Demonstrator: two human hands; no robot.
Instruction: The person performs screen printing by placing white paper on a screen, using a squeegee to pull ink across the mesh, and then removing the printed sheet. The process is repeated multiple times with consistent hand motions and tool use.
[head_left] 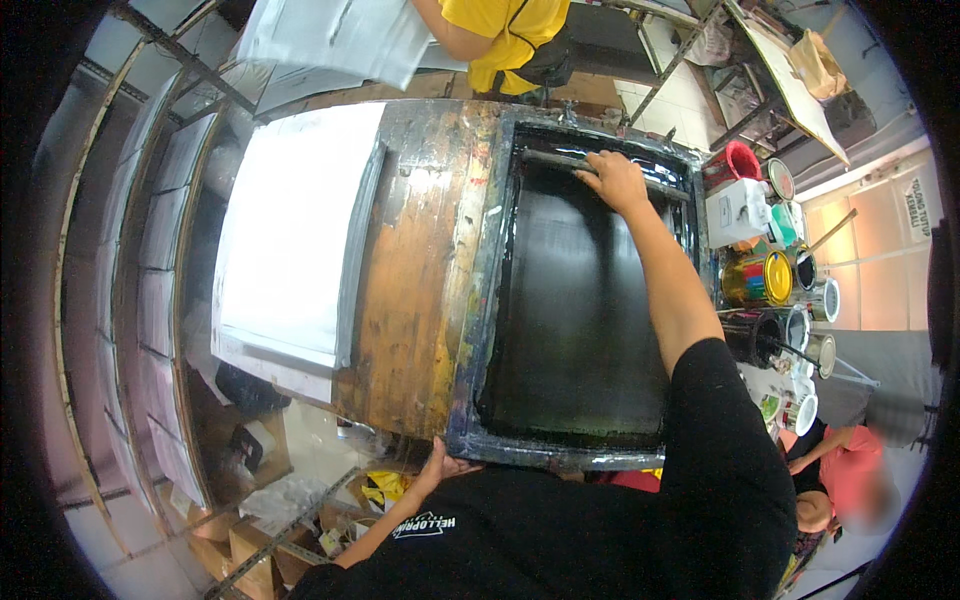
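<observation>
A screen-printing frame (478, 300) lies flat on the wooden table, its dark mesh (585, 310) coated with wet black ink. At the far end of the frame, my right hand (613, 180) grips a squeegee (555, 158) that spans the mesh crosswise. Glossy black ink (590, 143) pools beyond the squeegee. My left hand (443, 465) holds the near left corner of the frame, its fingers partly hidden by the edge. To the left of the frame sits a stack of white sheets (295, 235).
Paint cans, including a yellow one (757, 278) and a red one (738, 160), crowd the right side. Drying racks (180, 300) stand at left. Across the table, a person in yellow (510, 40) handles a translucent sheet (340, 35). Another person (850, 460) sits at lower right.
</observation>
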